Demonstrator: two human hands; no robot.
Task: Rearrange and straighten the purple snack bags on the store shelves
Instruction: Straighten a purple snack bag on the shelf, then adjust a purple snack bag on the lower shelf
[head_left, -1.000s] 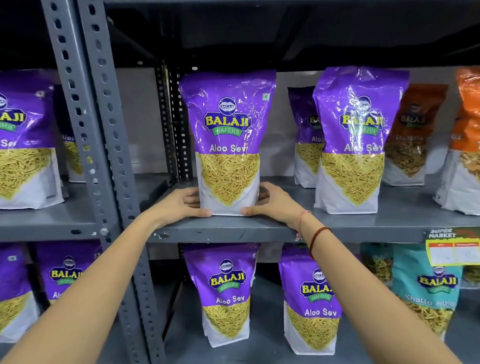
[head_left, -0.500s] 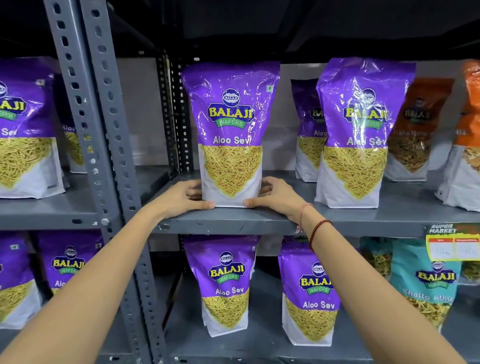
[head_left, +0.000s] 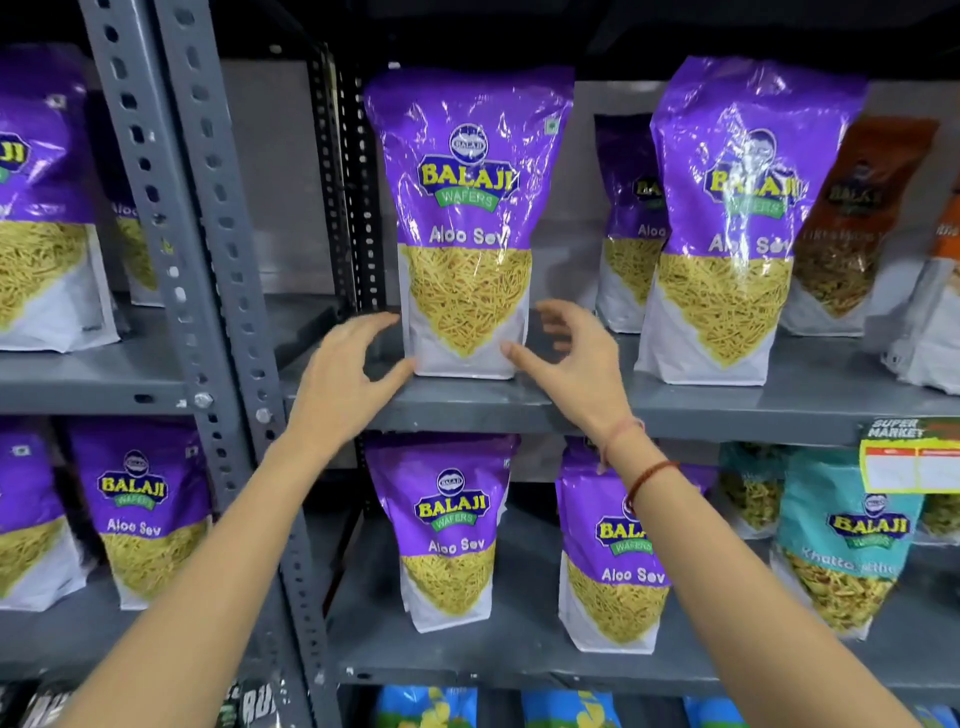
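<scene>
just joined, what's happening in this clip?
A person is tidying purple Balaji Aloo Sev snack bags on grey metal store shelving. The purple bag at the front of the middle shelf stands upright near the shelf's front edge. The left hand and right hand are at either side of its base, fingers spread open; the thumbs are at or very near the bag's lower corners, with no grip on it. Another purple bag stands to its right, with more on the shelf below.

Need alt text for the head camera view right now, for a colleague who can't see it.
Two open hands, left hand and right hand, flank the base of an upright purple Aloo Sev bag at the front of a grey metal shelf. More purple bags stand beside, behind and below it.
</scene>
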